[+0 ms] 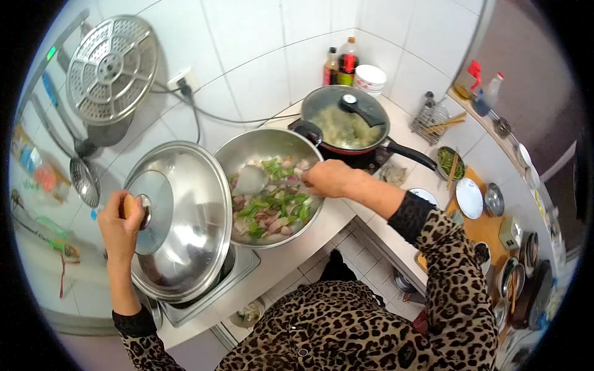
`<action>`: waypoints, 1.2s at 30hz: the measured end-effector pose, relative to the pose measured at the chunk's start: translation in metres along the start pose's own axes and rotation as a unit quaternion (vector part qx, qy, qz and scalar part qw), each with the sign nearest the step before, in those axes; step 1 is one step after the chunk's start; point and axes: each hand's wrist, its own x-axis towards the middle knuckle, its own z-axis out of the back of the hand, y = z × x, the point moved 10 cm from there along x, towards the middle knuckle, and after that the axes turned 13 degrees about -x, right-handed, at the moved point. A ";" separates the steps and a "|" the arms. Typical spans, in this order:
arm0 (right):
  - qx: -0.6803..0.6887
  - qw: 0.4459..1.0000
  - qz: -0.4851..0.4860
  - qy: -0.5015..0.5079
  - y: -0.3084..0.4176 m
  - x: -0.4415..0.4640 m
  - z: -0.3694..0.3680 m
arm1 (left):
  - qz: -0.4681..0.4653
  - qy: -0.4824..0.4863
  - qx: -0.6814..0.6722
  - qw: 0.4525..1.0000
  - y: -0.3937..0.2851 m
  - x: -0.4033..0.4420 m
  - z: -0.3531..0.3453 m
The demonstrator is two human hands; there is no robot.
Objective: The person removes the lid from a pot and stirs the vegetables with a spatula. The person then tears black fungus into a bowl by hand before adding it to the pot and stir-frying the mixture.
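The left hand (119, 221) has its grip closed around the knob of a domed steel lid (189, 210), which is held tilted at the left side of a steel wok (269, 142); its edge overlaps the wok's rim in this view, though whether they touch cannot be told. The right hand (331, 178) grasps the handle of a ladle (250, 180) over the wok's other rim, the ladle's bowl resting among chopped green and purplish pieces of food (291, 207). The wok stands at the front of a pale counter (405, 128) that turns a corner along a white tiled wall (253, 43). Behind it, in the corner, is a black-handled pan with a glass lid (326, 104), pale food showing through; two bottles (348, 60) and a white tub (370, 79) stand against the tiles beyond. Up on the left wall hang a perforated steel disc (111, 68) and a skimmer (85, 181), with a socket (184, 80) and its cable to their right. Along the right side are a wire holder (428, 120) with chopsticks, a bowl of chopped greens (444, 159), and an orange-brown board (479, 177) near a white plate (469, 198) and a small metal bowl (494, 199). Below the counter's front edge lies a grey tiled floor (309, 264).
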 end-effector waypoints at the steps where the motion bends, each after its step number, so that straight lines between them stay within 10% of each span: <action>1: 0.014 1.000 -0.017 -0.011 0.000 -0.002 0.000 | -0.010 0.004 -0.006 1.000 -0.008 0.005 -0.009; 10: 0.065 0.968 -0.160 -0.184 -0.029 -0.069 0.015 | -0.132 0.147 0.019 0.980 -0.064 0.024 -0.138; 16: 0.086 0.836 -0.282 -0.463 -0.041 -0.226 0.016 | -0.161 0.213 -0.026 0.963 -0.039 0.018 -0.197; 28: 0.169 0.667 -0.694 -0.212 0.021 -0.544 -0.187 | -0.152 0.256 -0.042 0.954 -0.015 -0.002 -0.239; 36: 0.256 0.519 -0.758 -0.300 0.001 -0.660 -0.256 | -0.067 0.258 -0.022 0.964 0.004 -0.002 -0.231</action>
